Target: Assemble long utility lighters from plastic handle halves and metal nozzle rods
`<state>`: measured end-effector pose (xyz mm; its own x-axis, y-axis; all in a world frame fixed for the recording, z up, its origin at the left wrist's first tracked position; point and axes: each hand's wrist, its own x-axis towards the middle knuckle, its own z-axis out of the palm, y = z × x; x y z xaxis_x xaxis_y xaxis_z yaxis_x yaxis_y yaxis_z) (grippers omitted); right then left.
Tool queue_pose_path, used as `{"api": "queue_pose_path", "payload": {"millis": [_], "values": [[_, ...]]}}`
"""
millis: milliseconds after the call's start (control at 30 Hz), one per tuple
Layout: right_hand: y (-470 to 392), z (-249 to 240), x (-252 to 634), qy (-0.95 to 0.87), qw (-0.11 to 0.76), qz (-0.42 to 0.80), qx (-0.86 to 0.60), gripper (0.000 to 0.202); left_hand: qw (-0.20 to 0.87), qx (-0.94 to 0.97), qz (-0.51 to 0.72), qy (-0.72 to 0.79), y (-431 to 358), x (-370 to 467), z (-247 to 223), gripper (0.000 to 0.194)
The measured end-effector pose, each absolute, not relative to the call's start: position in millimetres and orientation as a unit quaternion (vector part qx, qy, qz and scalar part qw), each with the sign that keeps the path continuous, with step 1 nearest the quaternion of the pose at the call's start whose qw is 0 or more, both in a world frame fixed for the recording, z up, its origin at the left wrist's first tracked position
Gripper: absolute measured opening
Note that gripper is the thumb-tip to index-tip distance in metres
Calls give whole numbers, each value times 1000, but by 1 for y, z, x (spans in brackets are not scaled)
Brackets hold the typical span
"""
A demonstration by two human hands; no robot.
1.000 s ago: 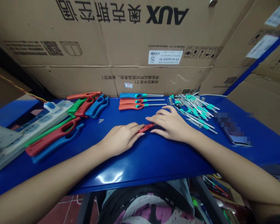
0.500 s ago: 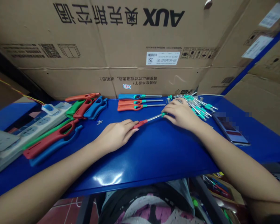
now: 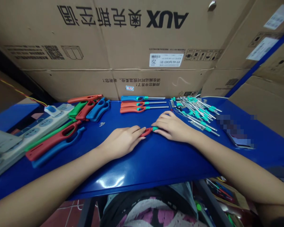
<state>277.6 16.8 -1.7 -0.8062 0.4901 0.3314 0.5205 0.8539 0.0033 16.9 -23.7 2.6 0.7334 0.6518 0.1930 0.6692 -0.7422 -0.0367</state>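
I find the left hand closed around a red casing, over the middle of the blue table; only the casing's right end shows beyond the fingers. The right hand has its fingertips closed on a green collar, which sits at that right end; I cannot tell how firmly it is seated, as the fingers cover its far side. The two hands are apart, with casing and collar bridging them.

Beyond them, three lighters, one blue and two orange, lie side by side, metal rods pointing right. To the far right I record a heap of metal rods with green fittings; nearer and further right, a partly pixelated phone. On the left are small metal pieces, loose coloured casings and a white power strip. Cardboard stands behind the table.
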Motion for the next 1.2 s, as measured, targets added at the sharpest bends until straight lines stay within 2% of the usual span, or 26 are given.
{"api": "queue_pose_path", "payload": {"millis": [233, 500, 700, 1000, 1200], "values": [[18, 4, 283, -950, 172, -99, -243, 27, 42, -929, -110, -349, -24, 17, 3, 40], [17, -10, 276, -945, 194, -211, -158, 21, 55, -934, -122, -332, -26, 18, 0, 41], [13, -9, 274, -938, 211, -232, -150, 21, 38, -937, -151, -312, -29, 17, 0, 40], [10, -9, 270, -947, 176, -190, -188, 27, 39, -938, -140, -314, -28, 18, 0, 40], [19, -7, 275, -952, 133, -38, -272, 25, -17, -914, -164, -370, -19, 15, -2, 44]]}}
